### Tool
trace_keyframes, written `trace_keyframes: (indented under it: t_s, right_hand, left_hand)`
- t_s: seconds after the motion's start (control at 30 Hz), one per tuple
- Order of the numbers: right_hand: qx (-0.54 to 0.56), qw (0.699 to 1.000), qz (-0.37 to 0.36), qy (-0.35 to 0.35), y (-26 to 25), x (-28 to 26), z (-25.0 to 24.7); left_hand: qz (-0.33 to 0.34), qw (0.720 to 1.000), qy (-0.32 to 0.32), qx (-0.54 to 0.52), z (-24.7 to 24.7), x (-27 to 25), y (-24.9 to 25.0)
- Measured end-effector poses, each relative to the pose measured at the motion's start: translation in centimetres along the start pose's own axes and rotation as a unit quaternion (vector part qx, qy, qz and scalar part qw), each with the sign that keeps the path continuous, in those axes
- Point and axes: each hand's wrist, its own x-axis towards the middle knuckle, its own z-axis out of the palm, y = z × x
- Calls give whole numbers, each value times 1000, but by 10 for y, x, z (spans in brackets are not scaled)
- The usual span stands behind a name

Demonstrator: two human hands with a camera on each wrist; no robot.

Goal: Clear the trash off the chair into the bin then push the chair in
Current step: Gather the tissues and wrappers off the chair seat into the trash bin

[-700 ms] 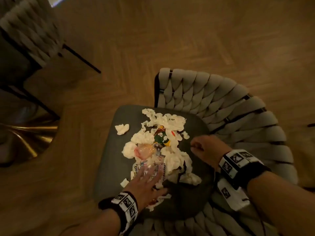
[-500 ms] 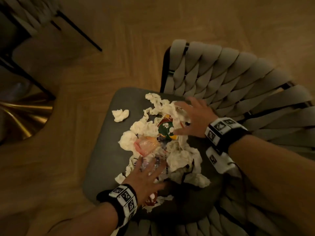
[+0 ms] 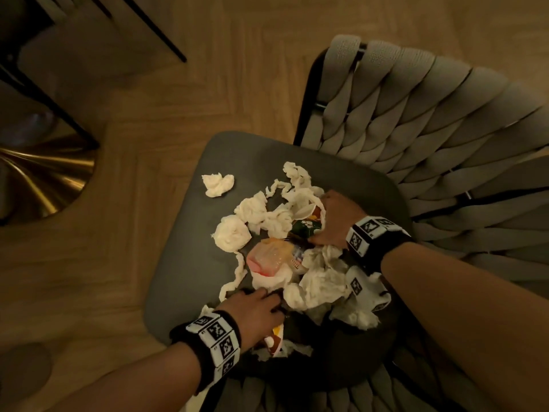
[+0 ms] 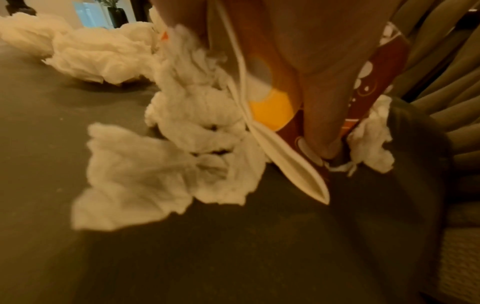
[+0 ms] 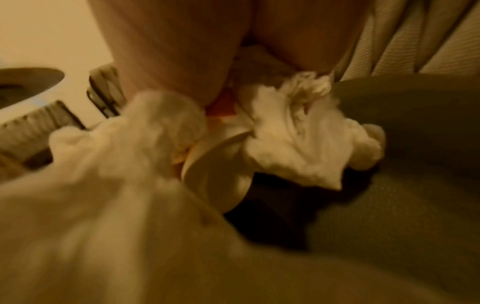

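A pile of trash (image 3: 320, 281) lies on the chair's dark seat (image 3: 184, 263): white tissues, a green-printed cup (image 3: 306, 227) and clear plastic (image 3: 270, 254). One tissue wad (image 3: 217, 184) lies apart at the far left. My left hand (image 3: 255, 307) digs into the near side of the pile, fingers curled. In the left wrist view a finger (image 4: 319, 113) presses a flattened brown and orange paper cup (image 4: 272, 109) among tissues (image 4: 145, 174). My right hand (image 3: 332, 224) grips the far side. Its wrist view shows tissue (image 5: 298, 144) and a white cup rim (image 5: 221, 174) bunched under the fingers (image 5: 168, 51).
The chair's woven grey back (image 3: 416, 129) curves round the right and near sides. A gold table base (image 3: 44, 179) stands at the left on the wooden floor (image 3: 208, 84). Black legs (image 3: 154, 28) of another chair cross the top left. No bin is in view.
My right hand has moved from the seat's right side into the pile and curled on it. My left hand's spread fingers have curled. The head view has come closer.
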Motion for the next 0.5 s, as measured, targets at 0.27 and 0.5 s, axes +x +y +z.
trace_keyframes:
  t_s: [0.27, 0.5]
  right_hand:
    - [150, 977, 63, 139, 26, -60, -39]
    - [98, 974, 28, 202, 24, -160, -86]
  left_hand:
    - [37, 985, 154, -64, -5, -39, 7]
    - [17, 944, 275, -181, -52, -107, 39]
